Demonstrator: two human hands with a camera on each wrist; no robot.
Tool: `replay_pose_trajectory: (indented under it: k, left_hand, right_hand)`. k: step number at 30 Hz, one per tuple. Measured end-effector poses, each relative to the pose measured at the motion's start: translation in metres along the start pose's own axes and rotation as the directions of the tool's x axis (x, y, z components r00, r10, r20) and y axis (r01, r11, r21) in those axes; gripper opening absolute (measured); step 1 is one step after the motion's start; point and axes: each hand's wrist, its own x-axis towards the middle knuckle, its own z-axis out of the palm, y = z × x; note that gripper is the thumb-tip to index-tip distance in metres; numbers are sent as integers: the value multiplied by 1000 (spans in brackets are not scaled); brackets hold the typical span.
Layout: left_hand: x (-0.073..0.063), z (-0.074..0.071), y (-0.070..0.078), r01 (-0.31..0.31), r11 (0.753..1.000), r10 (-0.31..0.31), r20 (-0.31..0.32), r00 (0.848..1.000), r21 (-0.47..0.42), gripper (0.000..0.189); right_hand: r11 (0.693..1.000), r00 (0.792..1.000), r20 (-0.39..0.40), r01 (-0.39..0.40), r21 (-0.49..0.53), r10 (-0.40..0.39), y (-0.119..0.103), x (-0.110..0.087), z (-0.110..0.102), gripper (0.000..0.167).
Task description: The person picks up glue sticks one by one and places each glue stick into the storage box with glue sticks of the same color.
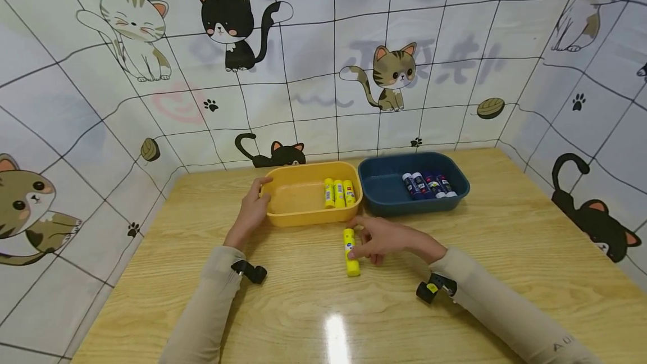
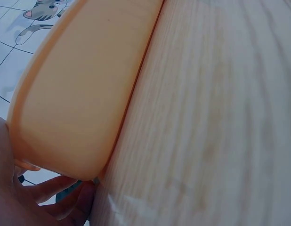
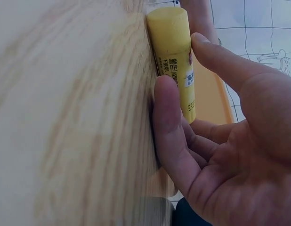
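Note:
My left hand (image 1: 254, 206) grips the left end of a yellow plastic bin (image 1: 298, 219). Its wall (image 2: 84, 94) fills much of the left wrist view, with fingers curled by its end. Several yellow glue sticks lie inside at the right. Just in front of the bin, a yellow glue stick (image 1: 352, 268) with a printed label lies on the table. My right hand (image 1: 386, 237) holds this stick, thumb across its side and fingers curled beside it. In the right wrist view the thumb meets the glue stick (image 3: 169, 33) near its wider end.
A dark blue bin (image 1: 414, 206) stands right beside the yellow one, with several dark blue glue sticks (image 1: 423, 184) in it. Both bins stand near the back of the wooden table (image 1: 283, 302). Cat-patterned sheeting (image 1: 313, 32) rises behind the table and along both sides.

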Motion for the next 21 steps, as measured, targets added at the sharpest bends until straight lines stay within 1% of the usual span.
replay_pose_trajectory:
  k: [4,11,16,21]
  left_hand:
    - [0,1,-1,6,1000,-6,-2,1000,-2,47]
    - [1,1,0,4,1000,-4,-10,1000,-2,47]
    - [2,1,0,0,1000,0,-13,1000,11,48]
    - [2,1,-2,-1,1000,1,-16,1000,3,48]
  right_hand:
    - [1000,1000,-2,10,-12,-10,0,0,2,77]
    - [1000,1000,-4,1,-27,-1,-1,0,3,80]
    - [1000,1000,0,-1,-24,1,-1,0,2,80]
    - [1000,1000,3,-3,-19,3,-2,-1,2,80]
